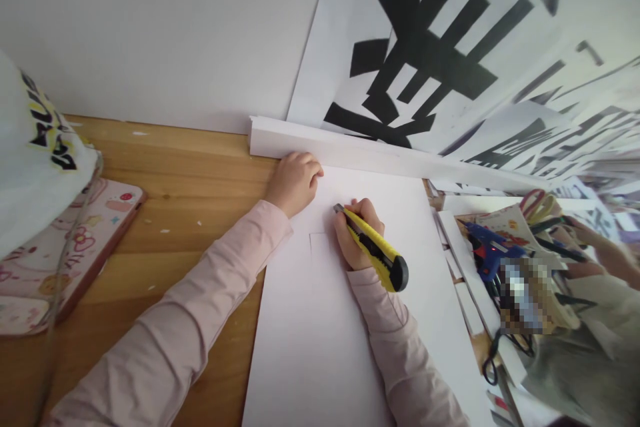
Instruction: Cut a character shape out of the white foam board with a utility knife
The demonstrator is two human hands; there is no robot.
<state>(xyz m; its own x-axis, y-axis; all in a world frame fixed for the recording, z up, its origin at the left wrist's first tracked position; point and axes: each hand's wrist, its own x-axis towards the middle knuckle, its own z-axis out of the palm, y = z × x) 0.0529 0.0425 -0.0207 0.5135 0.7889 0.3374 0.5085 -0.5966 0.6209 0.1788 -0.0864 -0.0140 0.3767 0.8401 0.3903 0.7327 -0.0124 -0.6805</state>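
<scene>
A wooden table under a large white sheet
Left of the sheet lie a pink patterned case and small white flecks; a folded white strip runs along the sheet's far edge; right of the sheet, narrow white pieces.

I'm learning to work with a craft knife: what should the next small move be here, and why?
Probably bring the yellow knife toward the thin corner lines on the white sheet. The right hand already grips it, its tip appears up and right of those lines, and the left hand is away from them, by the sheet's upper left corner.
</scene>
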